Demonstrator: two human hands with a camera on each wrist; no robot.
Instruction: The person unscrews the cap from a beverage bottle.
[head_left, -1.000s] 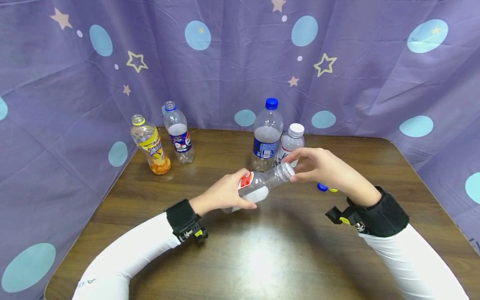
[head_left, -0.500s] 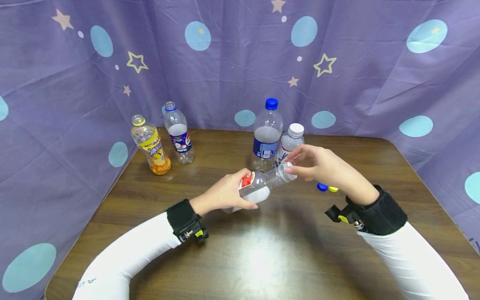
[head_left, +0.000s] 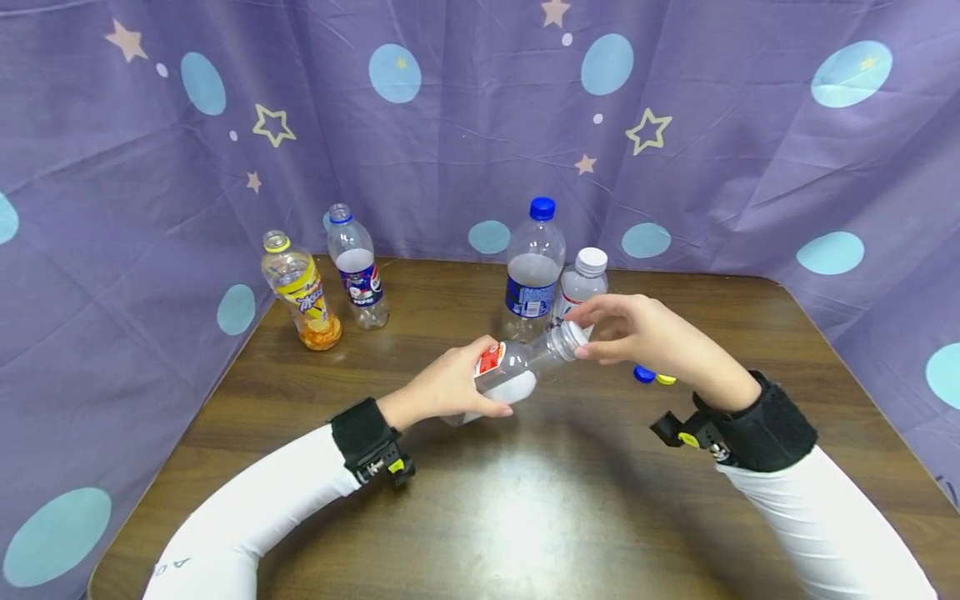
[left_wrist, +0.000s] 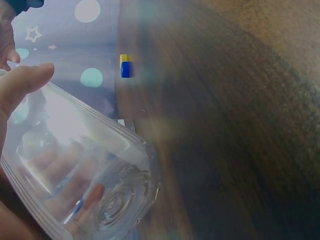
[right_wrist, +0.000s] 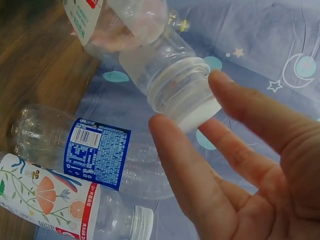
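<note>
I'm gripping the tilted clear bottle (head_left: 504,379) in my left hand (head_left: 450,387) while my right hand (head_left: 637,333) is pinching its white cap (head_left: 573,337) (seemingly not yet tightened).

Tilted bottle (head_left: 517,375) between hands, four bottles (head_left: 534,267) behind

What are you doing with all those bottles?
A person holds a clear bottle tilted over the wooden table. The left hand grips its body, and the right hand has thumb and fingers at its white cap. Four more bottles stand at the back by the purple curtain. Two of them, on the left, have no caps. A loose blue cap and a yellow cap lie on the table beside the right hand.
</note>
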